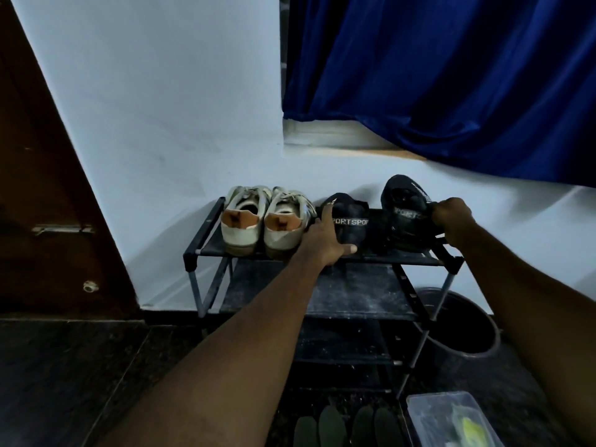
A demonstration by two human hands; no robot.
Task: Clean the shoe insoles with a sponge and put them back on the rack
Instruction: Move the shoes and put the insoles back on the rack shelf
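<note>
Your left hand (325, 241) grasps the heel of the middle black shoe (350, 221) on the top shelf of the rack (354, 295). The thumb lies along the heel at its six o'clock and the forefinger runs up its nine o'clock side. That shoe sits flat on the shelf, and its band reads "PORTSPOR" (the ends of the lettering are cut off).

At its three o'clock, your right hand (451, 221) has its fingers curled tight round the heel end of the tilted black shoe (403, 201). This shoe leans with its toe raised toward the wall at twelve o'clock. Whether its sole touches the shelf I cannot tell.

At nine o'clock of the middle shoe stands a pair of pale sneakers (280, 233), heels toward you, just beside your left hand.

The insoles (332, 427) are not on the rack. Four dark ones lie side by side on the floor at six o'clock of your view, in front of the rack's foot.

Just beside them, at their three o'clock, a clear plastic box (429, 411) holds the yellow-green sponge (472, 430).

A dark bucket (464, 324) stands at three o'clock of the rack's lower shelves, with a rack leg crossing in front of it. A blue curtain (451, 75) hangs at one o'clock and a brown door (48, 204) fills nine o'clock.
</note>
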